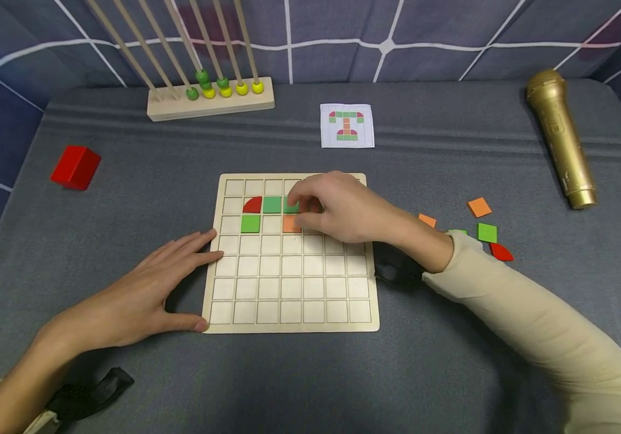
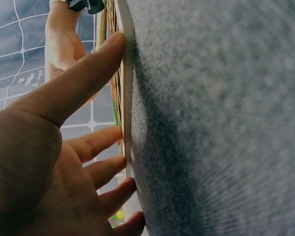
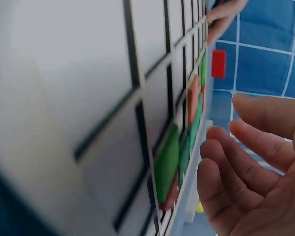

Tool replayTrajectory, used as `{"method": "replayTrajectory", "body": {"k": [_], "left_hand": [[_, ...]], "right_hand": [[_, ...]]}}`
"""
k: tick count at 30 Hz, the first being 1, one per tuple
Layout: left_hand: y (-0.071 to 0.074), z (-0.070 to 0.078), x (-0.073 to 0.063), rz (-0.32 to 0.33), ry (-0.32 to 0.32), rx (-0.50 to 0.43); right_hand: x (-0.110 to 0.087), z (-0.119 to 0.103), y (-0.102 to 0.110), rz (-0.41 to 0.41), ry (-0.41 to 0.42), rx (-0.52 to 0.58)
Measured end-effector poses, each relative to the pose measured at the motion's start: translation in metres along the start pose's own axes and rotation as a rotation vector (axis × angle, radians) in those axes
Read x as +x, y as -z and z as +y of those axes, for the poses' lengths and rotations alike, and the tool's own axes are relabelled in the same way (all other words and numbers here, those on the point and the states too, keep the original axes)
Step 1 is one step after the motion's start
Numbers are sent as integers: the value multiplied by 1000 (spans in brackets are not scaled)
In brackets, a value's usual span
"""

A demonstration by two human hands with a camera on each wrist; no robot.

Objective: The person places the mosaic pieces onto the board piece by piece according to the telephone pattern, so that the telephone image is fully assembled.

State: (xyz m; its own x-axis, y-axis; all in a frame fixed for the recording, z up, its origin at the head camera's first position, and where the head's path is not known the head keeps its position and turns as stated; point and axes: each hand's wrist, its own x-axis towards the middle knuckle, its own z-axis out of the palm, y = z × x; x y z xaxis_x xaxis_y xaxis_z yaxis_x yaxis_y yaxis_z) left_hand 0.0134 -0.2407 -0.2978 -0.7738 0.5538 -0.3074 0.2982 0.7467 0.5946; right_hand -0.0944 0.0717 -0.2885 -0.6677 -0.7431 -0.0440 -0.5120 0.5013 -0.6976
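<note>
A wooden grid board [image 1: 291, 312] lies on the grey cloth. My left hand [image 1: 142, 292] spreads along its left side, thumb and fingertips at the edge. Over the board's upper part is my right hand [image 1: 343, 208], fingers loosely bent, thumb apart and nothing between them in the right wrist view. Beneath its fingertips are a green square tile [image 1: 290, 208] and an orange square tile [image 1: 289, 224]. Left of these sit another green tile [image 1: 272, 205], a red quarter-circle tile [image 1: 253, 205] and a lower green tile [image 1: 250, 224]. The right wrist view shows a nearer green tile [image 3: 167, 167] beside a red piece [image 3: 172, 192].
Loose tiles lie right of the board: orange [image 1: 479, 207], green [image 1: 486, 232] and red [image 1: 501, 252], others partly behind the sleeve. A pattern card [image 1: 347, 141] lies beyond the board. Farther out are a bead abacus [image 1: 210, 106], a red block [image 1: 75, 167] and a gold microphone [image 1: 562, 138].
</note>
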Motion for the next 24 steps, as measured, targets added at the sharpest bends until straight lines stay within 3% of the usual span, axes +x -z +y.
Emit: {"method": "replayTrajectory", "body": {"k": [6,13,24], "left_hand": [[0,0,0,9,-14,13],[1,0,-1,-9,17,7],[2,1,-1,-16,13,-12]], "right_hand": [[-22,8,17,35,-3,-21],[-64,30,36,143,-62,-27],[-119,60,50,192,-263,-163]]}}
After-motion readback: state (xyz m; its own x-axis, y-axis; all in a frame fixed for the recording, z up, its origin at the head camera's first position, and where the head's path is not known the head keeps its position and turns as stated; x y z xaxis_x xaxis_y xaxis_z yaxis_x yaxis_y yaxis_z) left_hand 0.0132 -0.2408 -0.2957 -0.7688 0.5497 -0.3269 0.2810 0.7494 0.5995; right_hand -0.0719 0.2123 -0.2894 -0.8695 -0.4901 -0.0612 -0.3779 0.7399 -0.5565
